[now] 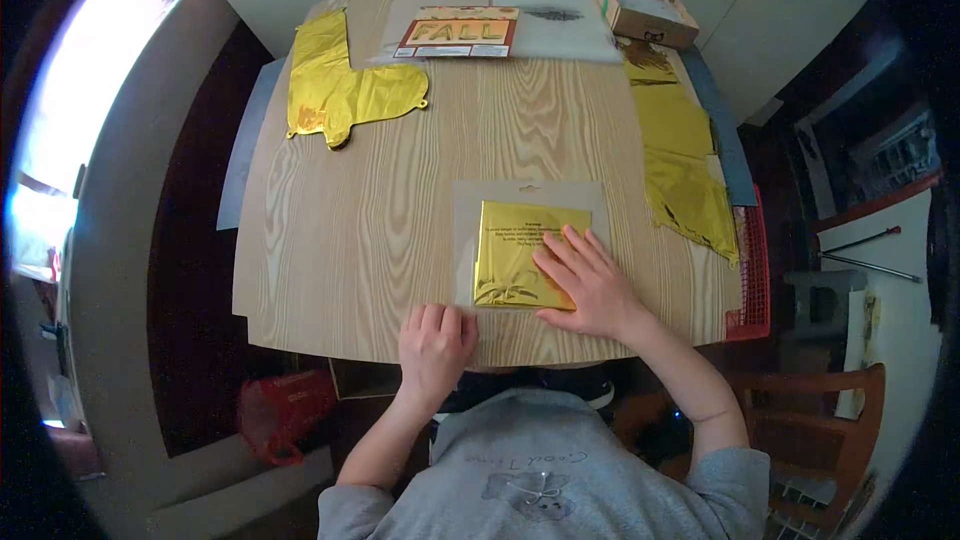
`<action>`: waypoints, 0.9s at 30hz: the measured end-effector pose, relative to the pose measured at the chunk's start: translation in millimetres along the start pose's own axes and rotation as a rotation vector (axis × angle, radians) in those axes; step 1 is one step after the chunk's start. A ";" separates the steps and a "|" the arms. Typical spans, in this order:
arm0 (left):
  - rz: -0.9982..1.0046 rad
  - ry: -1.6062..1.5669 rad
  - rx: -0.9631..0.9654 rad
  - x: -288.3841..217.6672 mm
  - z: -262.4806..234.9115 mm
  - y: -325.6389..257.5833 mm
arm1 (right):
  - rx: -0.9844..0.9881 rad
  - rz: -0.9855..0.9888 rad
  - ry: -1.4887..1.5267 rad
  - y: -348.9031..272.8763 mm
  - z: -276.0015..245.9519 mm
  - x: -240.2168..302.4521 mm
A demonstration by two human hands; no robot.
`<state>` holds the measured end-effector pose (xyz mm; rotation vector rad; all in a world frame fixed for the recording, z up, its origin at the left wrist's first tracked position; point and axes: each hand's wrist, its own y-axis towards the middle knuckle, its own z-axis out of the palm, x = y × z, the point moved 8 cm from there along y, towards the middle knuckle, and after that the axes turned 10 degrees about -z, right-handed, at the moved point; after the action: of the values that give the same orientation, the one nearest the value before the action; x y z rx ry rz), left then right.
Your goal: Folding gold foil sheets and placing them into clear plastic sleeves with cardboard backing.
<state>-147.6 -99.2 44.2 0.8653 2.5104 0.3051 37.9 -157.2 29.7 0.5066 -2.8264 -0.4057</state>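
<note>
A folded gold foil balloon (525, 260) lies flat in a clear plastic bag (465, 230) near the front middle of the table. My right hand (590, 285) rests flat on the right part of this pack, fingers stretched out. Just off the bag's lower left corner, my left hand (437, 348) is closed in a loose fist at the table's front edge. Its fingertips are curled out of sight, so whether they grip anything is hidden.
An unfolded gold foil balloon (350, 90) lies at the table's far left, and more gold foil (685, 150) along the right edge. At the back are a printed card (458, 32), clear plastic sheets (570, 35) and an open cardboard box (648, 15). A red basket (750, 280) stands beside the table.
</note>
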 end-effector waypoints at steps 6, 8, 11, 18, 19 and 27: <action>-0.077 0.001 -0.093 -5.5 -7.1 1.3 | -0.128 -0.229 -0.084 6.9 -19.7 26.9; -0.122 -0.019 -0.108 -4.3 -7.1 0.6 | -0.159 -0.265 -0.100 6.9 -20.1 30.2; -0.149 0.005 -0.113 -3.7 -4.8 -3.1 | -0.205 -0.259 -0.062 9.8 -20.5 28.0; -0.020 0.045 -0.130 -11.0 -10.0 -5.6 | -0.208 -0.216 -0.035 18.9 -23.2 35.8; -0.007 0.049 -0.129 -9.2 -9.2 -7.6 | -0.210 -0.209 -0.038 18.5 -22.5 36.4; -0.079 0.225 -0.059 -11.3 -6.0 2.4 | -0.230 -0.248 -0.118 17.6 -20.7 42.2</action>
<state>-141.4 -104.7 54.2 0.7426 2.7181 0.4715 0.0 -161.5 62.2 0.8088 -2.7829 -0.8224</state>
